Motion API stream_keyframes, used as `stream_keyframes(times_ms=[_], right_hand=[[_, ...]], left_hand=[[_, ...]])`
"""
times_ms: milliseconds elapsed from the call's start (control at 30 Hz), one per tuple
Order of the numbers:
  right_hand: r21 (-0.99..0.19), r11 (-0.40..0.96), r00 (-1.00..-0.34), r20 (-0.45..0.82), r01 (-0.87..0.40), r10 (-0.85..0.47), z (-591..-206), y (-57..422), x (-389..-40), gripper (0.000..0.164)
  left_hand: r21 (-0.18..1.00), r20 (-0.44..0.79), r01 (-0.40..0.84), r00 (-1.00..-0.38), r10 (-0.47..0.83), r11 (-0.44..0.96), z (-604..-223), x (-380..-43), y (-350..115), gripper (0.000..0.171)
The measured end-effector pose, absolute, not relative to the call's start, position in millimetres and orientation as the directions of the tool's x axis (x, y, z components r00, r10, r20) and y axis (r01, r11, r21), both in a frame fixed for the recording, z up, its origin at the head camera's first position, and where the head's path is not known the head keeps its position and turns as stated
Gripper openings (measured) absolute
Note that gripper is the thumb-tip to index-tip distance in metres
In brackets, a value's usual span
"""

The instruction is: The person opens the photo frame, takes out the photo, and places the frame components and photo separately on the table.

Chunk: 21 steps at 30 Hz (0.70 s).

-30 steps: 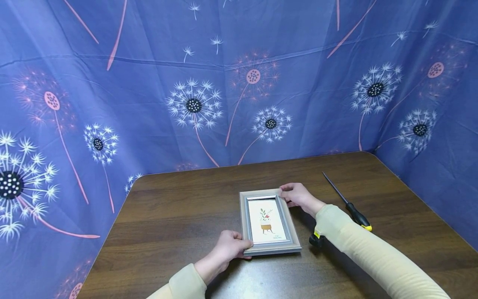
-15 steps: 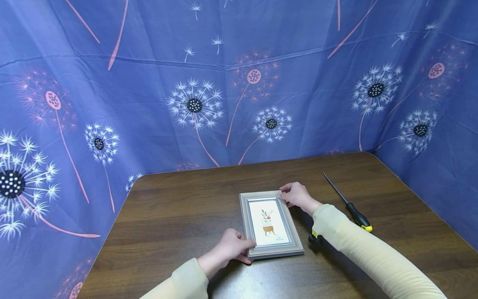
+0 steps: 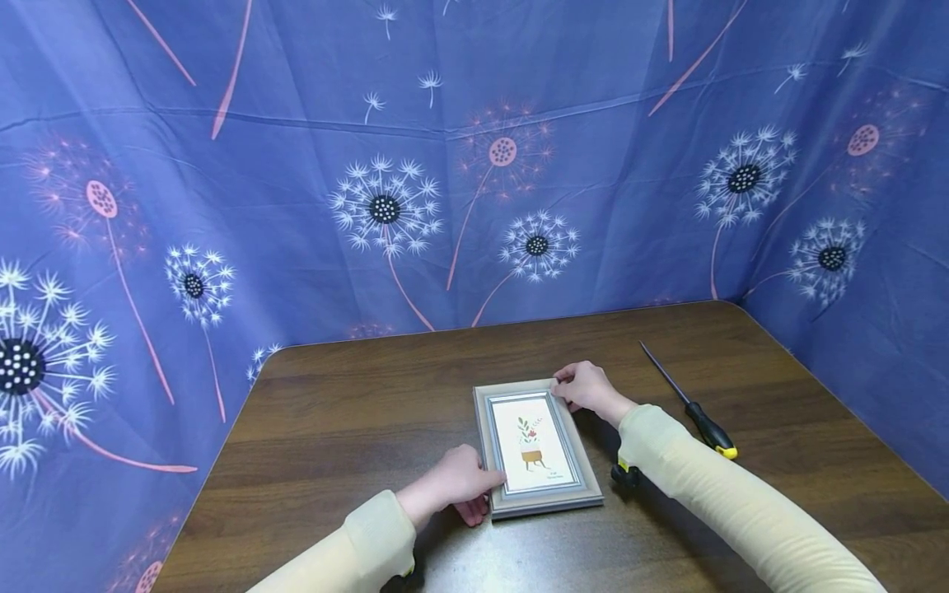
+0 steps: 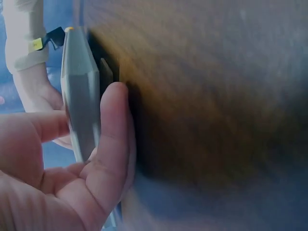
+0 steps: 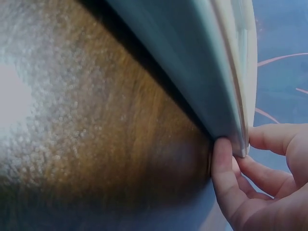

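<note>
A picture frame (image 3: pixel 586 469) with a pale moulding lies face up near the middle of the table, showing a print of a potted plant (image 3: pixel 530 445). At its lower left side, my left hand (image 3: pixel 454 484) has the thumb on the face and the fingers under the edge; the left wrist view shows the frame (image 4: pixel 82 91) between thumb and fingers. My right hand (image 3: pixel 589 389) pinches the upper right corner. In the right wrist view its fingers (image 5: pixel 222 163) reach beneath the frame's side. The frame's back is largely hidden.
A long screwdriver (image 3: pixel 708 424) with a black and yellow handle lies on the brown wooden table (image 3: pixel 356 412), right of the frame and beyond the right sleeve (image 3: pixel 712 478). A blue dandelion-print curtain (image 3: pixel 445 231) hangs behind the table and at its sides.
The frame has shifted slightly toward me, and the glare along the top of its print has gone. My left hand has turned, its fingers now stretching lower beside the edge. The right hand keeps its corner.
</note>
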State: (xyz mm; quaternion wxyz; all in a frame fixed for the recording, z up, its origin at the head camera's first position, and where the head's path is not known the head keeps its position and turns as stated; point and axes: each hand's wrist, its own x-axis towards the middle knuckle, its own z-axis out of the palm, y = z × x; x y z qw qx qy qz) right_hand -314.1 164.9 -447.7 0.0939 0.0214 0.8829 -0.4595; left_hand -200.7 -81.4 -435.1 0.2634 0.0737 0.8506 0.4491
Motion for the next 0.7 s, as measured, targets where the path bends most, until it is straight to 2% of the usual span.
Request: stream_keyframes(times_ms=[200, 333, 500, 700], right_hand=[[-0.812, 0.567, -0.978, -0.202, 0.139, -0.050, -448.0, 166.7, -313.6, 0.034], [-0.815, 0.565, -0.979, -0.197, 0.130, -0.058, -448.9, 166.9, -312.8, 0.036], [-0.813, 0.566, -0.977, -0.205, 0.138, -0.056, -447.6, 168.4, -307.2, 0.042], [-0.812, 0.564, -0.970, -0.230, 0.150, -0.073, -445.1, 174.0, -292.7, 0.043]], left_hand=[[0.678, -0.390, -0.001, -0.848, 0.359, 0.735, -431.9, -203.3, -79.9, 0.045], [0.629, -0.393, 0.033, -0.848, 0.354, 0.777, -432.2, -204.4, -80.3, 0.048], [0.655, -0.369, 0.039, -0.855, 0.364, 0.755, -434.2, -209.2, -84.6, 0.050], [0.761, -0.274, 0.000, -0.906, 0.321, 0.649, -438.0, -222.8, -90.1, 0.041]])
